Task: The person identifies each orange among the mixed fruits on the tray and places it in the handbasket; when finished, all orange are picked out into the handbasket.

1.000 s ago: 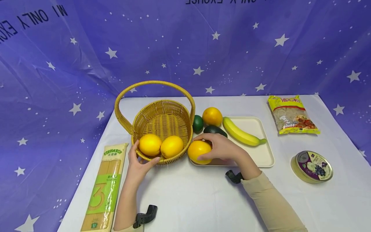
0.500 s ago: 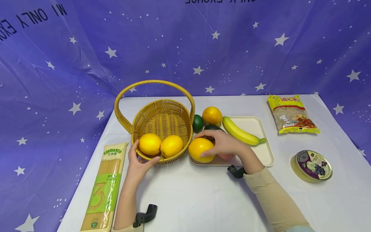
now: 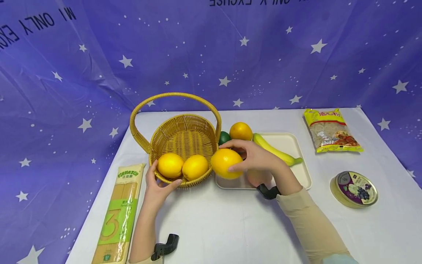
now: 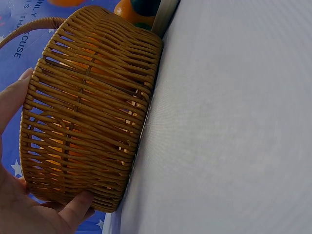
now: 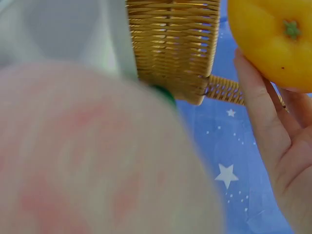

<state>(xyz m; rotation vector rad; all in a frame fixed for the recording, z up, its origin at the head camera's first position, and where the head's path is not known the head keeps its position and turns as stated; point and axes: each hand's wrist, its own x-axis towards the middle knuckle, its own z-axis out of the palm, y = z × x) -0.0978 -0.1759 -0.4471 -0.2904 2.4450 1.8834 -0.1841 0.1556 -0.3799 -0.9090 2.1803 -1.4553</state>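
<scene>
My right hand [image 3: 258,157] holds a yellow-orange orange [image 3: 226,163], its green stem end showing in the right wrist view, above the left end of the cream tray [image 3: 306,174] and beside the basket's rim. With its thumb and fingers spread, my left hand [image 3: 158,189] grips the front left of the wicker basket [image 4: 87,112]. Two similar oranges, a left one [image 3: 170,165] and a right one [image 3: 195,167], lie inside the basket at the front. Below my right hand, a pinkish peach [image 3: 259,178] sits on the tray, large and blurred in the right wrist view.
A banana [image 3: 275,150] lies on the tray. Behind its left end are another orange [image 3: 241,131] and a dark green fruit [image 3: 224,138], partly hidden. Spaghetti [image 3: 118,216] lies at left; a yellow food bag [image 3: 333,130] and a round tin [image 3: 354,189] are at right.
My right hand has lifted the orange up off the tray area, uncovering more of the peach. My left hand and the basket stay in place.
</scene>
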